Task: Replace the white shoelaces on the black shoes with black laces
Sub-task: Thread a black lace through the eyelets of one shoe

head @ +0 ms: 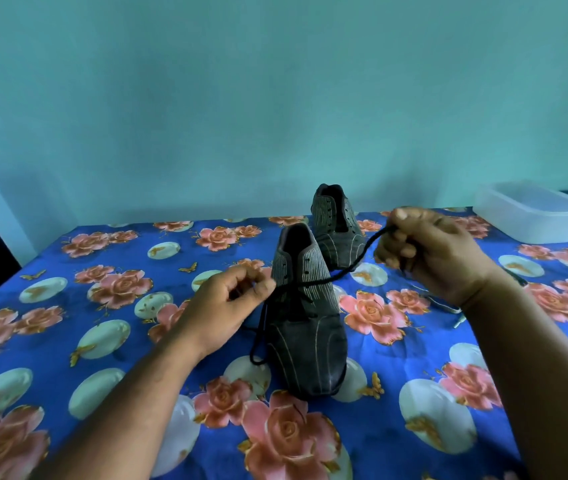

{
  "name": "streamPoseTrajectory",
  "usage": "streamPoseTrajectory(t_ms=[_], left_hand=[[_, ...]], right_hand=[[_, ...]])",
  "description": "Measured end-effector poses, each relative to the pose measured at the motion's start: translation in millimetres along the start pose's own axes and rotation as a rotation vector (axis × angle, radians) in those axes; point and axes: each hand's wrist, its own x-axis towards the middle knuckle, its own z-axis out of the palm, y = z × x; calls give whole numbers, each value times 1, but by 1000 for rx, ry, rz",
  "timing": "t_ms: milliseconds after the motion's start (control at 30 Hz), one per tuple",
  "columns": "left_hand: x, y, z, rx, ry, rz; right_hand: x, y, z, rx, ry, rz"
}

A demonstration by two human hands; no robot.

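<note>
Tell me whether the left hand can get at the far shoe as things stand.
Probably yes, once freed. The left hand pinches the black lace at the near shoe; the far shoe stands uncovered behind it, though the taut lace crosses the way.

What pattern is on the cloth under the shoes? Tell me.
Blue cloth with pink roses, pale ovals and small gold butterflies; the head view shows it.

Two black shoes point(310, 327) point(336, 226) stand on the worktop point(109, 341): one between the fingers point(258, 289) of both hands, one just beyond them. One black lace point(352, 268) runs between the two hands point(220, 306) point(438, 254). One white lace point(438, 301) lies below the right fingers, and one clear plastic box point(532, 211) sits beyond them.
</note>
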Motion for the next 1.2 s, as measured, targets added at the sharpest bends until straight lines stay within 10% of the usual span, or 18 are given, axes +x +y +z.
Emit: streamPoseTrajectory(t_ms=[200, 433, 800, 967, 1200], left_hand=[[-14, 28, 13, 96, -78, 417], [-15, 37, 18, -105, -142, 381], [1, 17, -21, -145, 442, 203], [2, 5, -10, 287, 279, 239], [-6, 23, 25, 125, 73, 381]], right_hand=[[-10, -4, 60, -435, -338, 38], [-11, -4, 65, -478, -346, 9], [4, 7, 21, -350, -34, -5], [0, 10, 45, -583, -100, -60], [-3, 12, 58, -628, -130, -73]])
